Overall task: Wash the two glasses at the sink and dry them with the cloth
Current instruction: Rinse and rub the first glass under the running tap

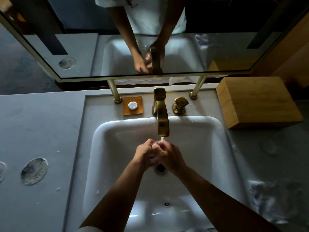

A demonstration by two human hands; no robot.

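Both my hands are together over the white sink [117,131], just under the brass faucet [161,114]. A thin stream of water [161,139] runs onto them. Between my left hand [144,154] and my right hand [171,156] is a clear glass [154,144]; only a bit of its rim shows, the rest is hidden by my fingers. A faint clear round shape [269,146] on the right counter looks like a second glass seen from above. A pale crumpled cloth [267,201] lies on the right counter near the front.
A brass handle [179,104] stands right of the faucet, and a brown dish with a small white soap [133,105] left of it. A wooden box [257,101] sits at the back right. Two round clear discs [34,171] lie on the left counter. A mirror [150,47] hangs above.
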